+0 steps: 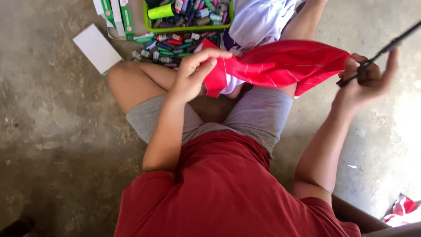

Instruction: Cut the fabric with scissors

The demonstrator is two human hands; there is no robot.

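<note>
The person is sitting cross-legged on the concrete floor [52,131]. The left hand [195,72] is pinching one end of the red cloth [280,66] between thumb and fingers, the fingers being curled closed over the fabric. The right hand [366,83] is gripping the opposite end of the cloth, the thumb and inner fingers being closed, the outer fingers spreading outward. A thin black tool [386,48] is lying across this hand; its type cannot be determined. The cloth is hanging stretched between both hands above the knees. A green tray [188,29] of thread spools is standing at the far side, loose spools [169,50] lying beside it, a white box [97,47] near the left knee.
</note>
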